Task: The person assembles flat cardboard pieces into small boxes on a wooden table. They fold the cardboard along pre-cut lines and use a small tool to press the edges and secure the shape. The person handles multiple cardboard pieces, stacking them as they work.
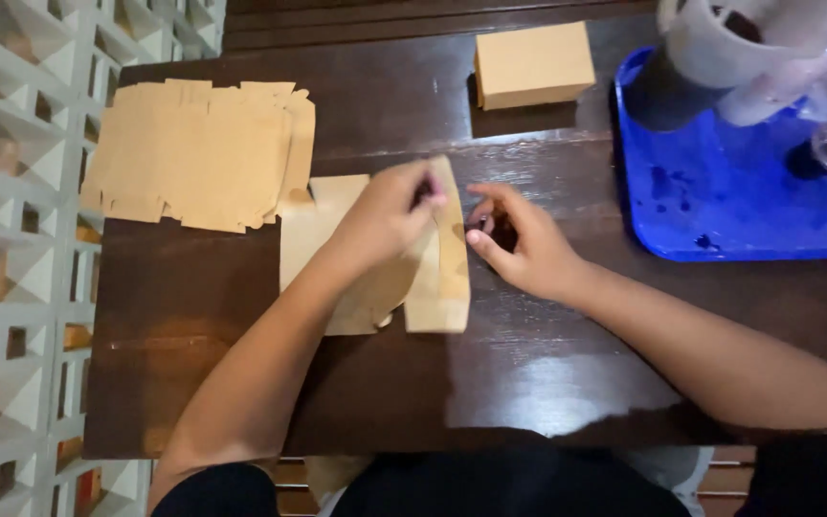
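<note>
**Folding a carton**

We see flat blanks (198, 153) stacked left. Our left hand (385, 215) pinches the half-folded carton (437, 278) mid-table; our right hand (519, 244), fingers curled, grips something small and dark. Beyond: a box (533, 62), then a tray (720, 206).

Dark wooden table (547, 373): cardboard blanks (198, 153), folded box (533, 64), blue tray (720, 211).

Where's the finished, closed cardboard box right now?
In the head view, the closed cardboard box sits at the table's far edge, right of centre, just left of the blue tray and beyond both hands.
</note>
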